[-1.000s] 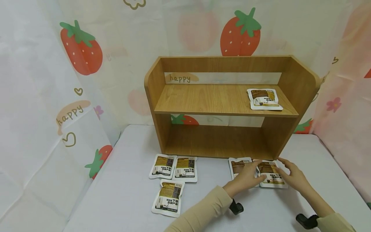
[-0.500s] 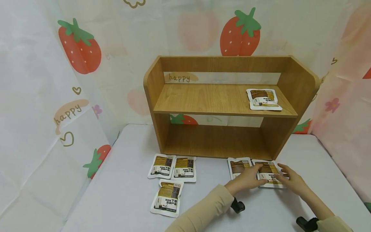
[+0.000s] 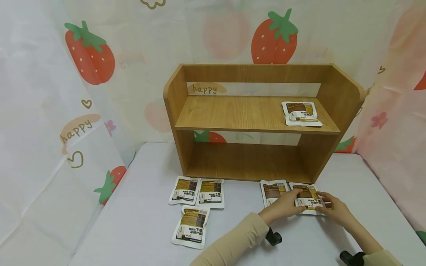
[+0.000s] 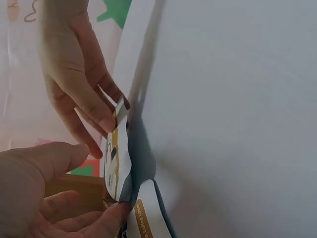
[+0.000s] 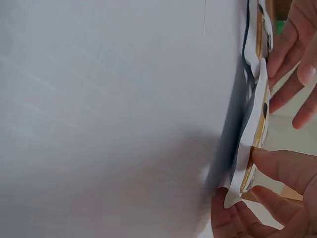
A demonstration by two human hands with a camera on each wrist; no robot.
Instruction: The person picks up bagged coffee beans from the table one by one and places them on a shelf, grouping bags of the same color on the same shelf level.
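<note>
Pinching one pouch (image 3: 307,197) from both sides
Your left hand (image 3: 283,207) and right hand (image 3: 334,210) fingers grip opposite edges, tilting it off the table (image 3: 139,221).

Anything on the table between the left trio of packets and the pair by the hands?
Nothing: the head view shows bare table between the trio and the pair.

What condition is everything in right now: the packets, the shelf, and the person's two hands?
Held packet: edge raised off the table, gripped from both sides.
Left hand: pinches the held packet.
Right hand: pinches its other side.
Neighbouring packet: flat, partly under the left hand.
Three left packets: flat on the table, untouched.
Shelf packet: flat on the upper board.
Wooden shelf: upright, lower level bare.
</note>
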